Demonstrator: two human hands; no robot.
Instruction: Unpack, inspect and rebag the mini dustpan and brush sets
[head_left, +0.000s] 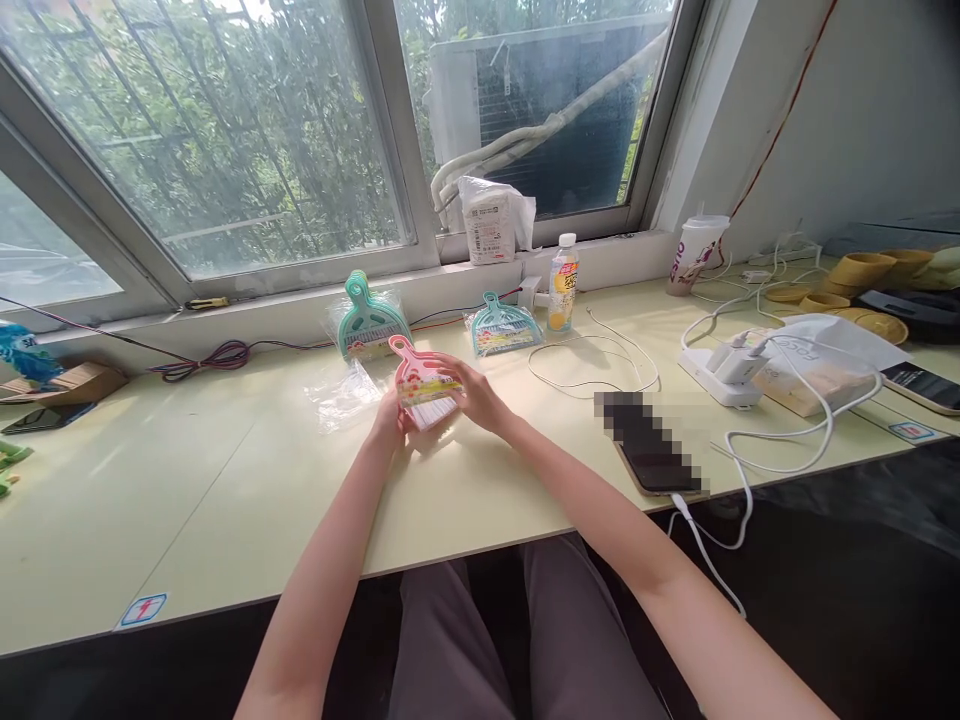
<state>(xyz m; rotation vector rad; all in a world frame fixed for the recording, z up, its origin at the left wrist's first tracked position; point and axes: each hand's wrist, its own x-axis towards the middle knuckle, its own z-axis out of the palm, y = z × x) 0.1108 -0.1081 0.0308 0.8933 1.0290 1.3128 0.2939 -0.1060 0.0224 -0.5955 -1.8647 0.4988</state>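
A small pink dustpan-and-brush set [420, 385] with white bristles is held just above the pale yellow desk [225, 490], straight ahead of me. My left hand [390, 420] grips its lower left side. My right hand [472, 392] holds its right edge, fingers curled over the label. An empty clear plastic wrapper [341, 395] lies just left of my left hand. Two teal dustpan sets, still in plastic, sit behind: one [367, 320] leaning on the window ledge, the other [502, 328] to its right.
A phone [649, 450] on a white cable lies right of my right arm. A drink bottle [562, 285], a cup [694, 255], a white power strip [724, 375] with chargers, loose cables and yellow dishes [862, 285] crowd the right. Another phone [45, 418] lies far left.
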